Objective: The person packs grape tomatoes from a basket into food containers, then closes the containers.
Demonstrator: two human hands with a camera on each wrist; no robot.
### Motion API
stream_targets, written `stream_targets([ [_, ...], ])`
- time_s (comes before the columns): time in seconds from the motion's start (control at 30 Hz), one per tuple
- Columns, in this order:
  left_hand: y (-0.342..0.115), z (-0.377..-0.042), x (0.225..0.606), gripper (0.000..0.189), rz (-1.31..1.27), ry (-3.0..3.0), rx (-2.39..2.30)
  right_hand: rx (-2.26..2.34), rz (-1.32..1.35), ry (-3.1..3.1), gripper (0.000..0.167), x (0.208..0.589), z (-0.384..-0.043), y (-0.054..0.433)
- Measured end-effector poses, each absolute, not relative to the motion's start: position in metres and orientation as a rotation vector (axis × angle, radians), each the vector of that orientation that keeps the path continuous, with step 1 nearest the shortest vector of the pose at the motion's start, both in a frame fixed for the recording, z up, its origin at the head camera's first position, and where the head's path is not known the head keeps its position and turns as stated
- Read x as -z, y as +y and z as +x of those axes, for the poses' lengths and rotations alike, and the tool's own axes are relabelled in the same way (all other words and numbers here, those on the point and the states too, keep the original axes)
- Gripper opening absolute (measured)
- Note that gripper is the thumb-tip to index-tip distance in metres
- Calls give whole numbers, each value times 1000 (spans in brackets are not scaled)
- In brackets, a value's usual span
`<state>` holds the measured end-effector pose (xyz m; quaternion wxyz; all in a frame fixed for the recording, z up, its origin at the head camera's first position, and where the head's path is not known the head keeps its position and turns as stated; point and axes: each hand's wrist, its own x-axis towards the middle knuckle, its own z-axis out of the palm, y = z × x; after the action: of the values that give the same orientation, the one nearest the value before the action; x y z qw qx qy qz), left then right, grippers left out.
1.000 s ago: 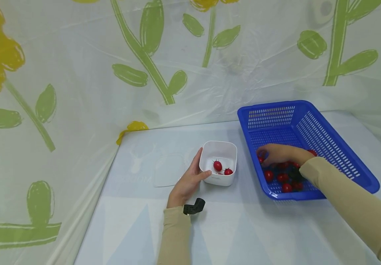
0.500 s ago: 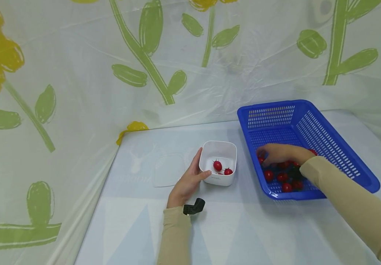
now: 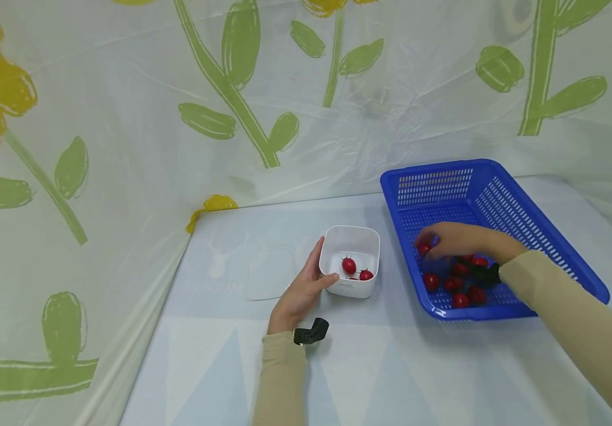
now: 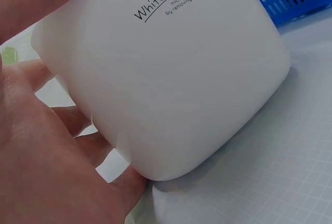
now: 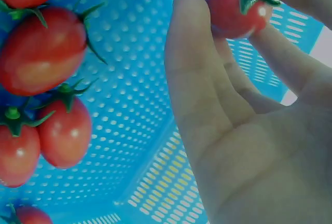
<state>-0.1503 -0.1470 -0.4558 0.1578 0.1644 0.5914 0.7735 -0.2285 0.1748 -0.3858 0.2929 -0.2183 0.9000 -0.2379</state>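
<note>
My left hand grips the side of a small white square container, its thumb over the near rim. Inside the container a few cherry tomatoes lie on the bottom. In the left wrist view, the container's wall bears the words "White pack". Over the blue basket, my right hand pinches a cherry tomato with a green stem between thumb and fingers. Several more cherry tomatoes lie in the basket beside that hand, some hidden under the wrist.
A clear flat lid lies on the white table left of the container. Behind the table hangs a curtain printed with flowers. The basket's raised slotted walls stand right of the container.
My right hand has lifted slightly and shifted right, raising the pinched cherry tomato from among the others. The left hand and the container stay in place.
</note>
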Motion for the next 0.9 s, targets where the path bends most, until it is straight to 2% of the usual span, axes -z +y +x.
stream_targets([
  [0.4, -148, -157, 473, 79, 490, 1694, -2232, 768, -627, 2613, 36, 358, -215, 175],
  [0.9, -148, -147, 448, 80, 502, 1668, -2195, 896, -535, 2834, 47, 334, -185, 150],
])
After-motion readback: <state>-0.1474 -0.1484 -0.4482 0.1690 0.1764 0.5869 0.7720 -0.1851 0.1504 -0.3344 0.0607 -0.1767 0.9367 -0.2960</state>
